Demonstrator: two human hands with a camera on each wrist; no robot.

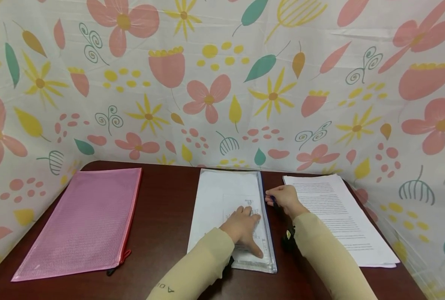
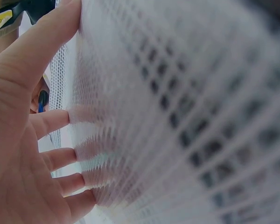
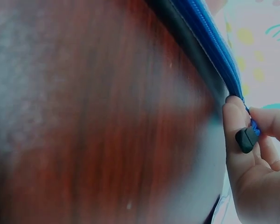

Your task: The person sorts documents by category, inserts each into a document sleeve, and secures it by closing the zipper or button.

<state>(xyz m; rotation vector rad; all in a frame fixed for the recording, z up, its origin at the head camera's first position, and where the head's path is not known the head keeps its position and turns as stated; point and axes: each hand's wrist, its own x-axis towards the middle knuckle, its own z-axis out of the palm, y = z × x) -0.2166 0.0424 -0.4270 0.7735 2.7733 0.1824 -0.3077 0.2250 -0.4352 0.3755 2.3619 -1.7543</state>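
Observation:
A white mesh zip pouch (image 1: 222, 196) with a blue zipper edge (image 1: 261, 191) lies in the middle of the dark table (image 1: 166, 200), with printed paper inside. My left hand (image 1: 242, 227) presses flat on it, fingers straight; the left wrist view shows the fingers (image 2: 51, 158) against the mesh (image 2: 177, 116). My right hand (image 1: 284, 200) sits at the pouch's right edge. In the right wrist view its thumb and fingers (image 3: 235, 130) pinch the black zipper pull (image 3: 246, 139) on the blue zipper (image 3: 210, 37).
A pink mesh zip pouch (image 1: 83, 221) with a red zipper lies at the left. A stack of printed sheets (image 1: 338, 216) lies at the right. A floral cloth (image 1: 222, 83) walls in the table on three sides.

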